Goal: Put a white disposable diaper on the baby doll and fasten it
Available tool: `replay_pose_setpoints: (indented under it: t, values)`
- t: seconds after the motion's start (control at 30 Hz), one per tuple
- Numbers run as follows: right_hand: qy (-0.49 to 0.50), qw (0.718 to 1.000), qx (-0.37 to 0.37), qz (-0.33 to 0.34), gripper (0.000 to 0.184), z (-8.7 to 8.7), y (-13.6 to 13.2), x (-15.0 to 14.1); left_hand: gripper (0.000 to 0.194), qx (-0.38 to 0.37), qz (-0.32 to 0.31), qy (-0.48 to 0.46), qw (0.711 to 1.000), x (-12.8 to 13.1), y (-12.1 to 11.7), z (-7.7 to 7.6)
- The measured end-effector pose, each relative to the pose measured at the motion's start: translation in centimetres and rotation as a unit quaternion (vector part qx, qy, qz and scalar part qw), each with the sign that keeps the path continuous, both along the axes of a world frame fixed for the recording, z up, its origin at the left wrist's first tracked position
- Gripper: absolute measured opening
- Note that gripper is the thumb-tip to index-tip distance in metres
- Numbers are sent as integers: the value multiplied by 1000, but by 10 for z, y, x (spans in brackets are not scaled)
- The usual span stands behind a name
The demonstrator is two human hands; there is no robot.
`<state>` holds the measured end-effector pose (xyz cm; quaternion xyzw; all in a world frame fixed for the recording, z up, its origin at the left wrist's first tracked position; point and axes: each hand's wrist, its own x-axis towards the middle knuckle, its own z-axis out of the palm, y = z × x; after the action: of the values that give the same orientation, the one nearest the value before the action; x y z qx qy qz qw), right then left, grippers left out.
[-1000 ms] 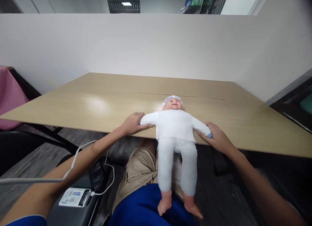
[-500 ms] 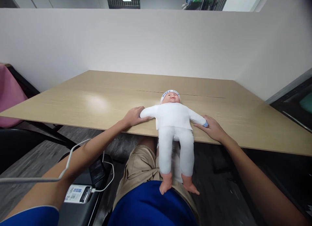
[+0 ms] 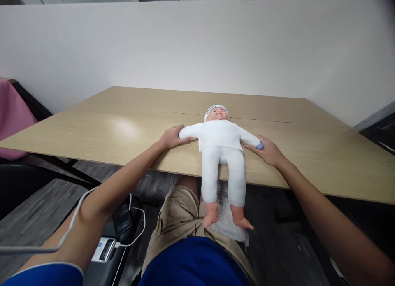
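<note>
A baby doll in a white top and white trousers lies face up on the wooden table, its legs hanging over the front edge. Its white cap with blue lettering points toward the far side. My left hand is closed around the sleeve end of the doll's arm on the left. Around the other sleeve, which has a blue cuff, my right hand is closed. Both arms of the doll are stretched out sideways, and its bare feet dangle above my lap.
A white partition wall stands behind the table. At lower left, a white device with a cable and a dark phone-like object rest on a black seat. Pink cloth hangs at far left. Translucent plastic lies below the doll's legs.
The doll has slid farther onto the table, away from me, with both my hands still on its sleeves. More of the plastic beneath its feet shows.
</note>
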<state>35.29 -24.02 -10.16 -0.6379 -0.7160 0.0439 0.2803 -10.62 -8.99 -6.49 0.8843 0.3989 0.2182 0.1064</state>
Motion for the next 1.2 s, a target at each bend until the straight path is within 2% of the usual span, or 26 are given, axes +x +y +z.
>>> replay_pose_setpoints:
  t: [0.2, 0.4, 0.57, 0.77, 0.97, 1.2]
  values:
    - [13, 999, -36, 9, 56, 3, 40, 11, 71, -6, 4, -9, 1000, 4, 45, 0]
    - [11, 998, -53, 37, 48, 5, 93, 28, 72, 7, -15, -50, 999, 3, 103, -2]
    - [-4, 999, -27, 24, 52, 2, 147, 43, 71, 42, -2, -59, 997, 7, 154, -6]
    - [-28, 998, 51, 18, 60, -2, 199, 56, 71, 85, 6, -62, 994, 16, 203, -10]
    - [-39, 996, 78, 9, 67, -7, 231, 70, 68, 94, 29, -53, 994, 18, 232, -19]
    - [-42, 997, 62, 8, 71, -22, 247, 90, 61, 75, 65, -36, 994, 13, 235, -24]
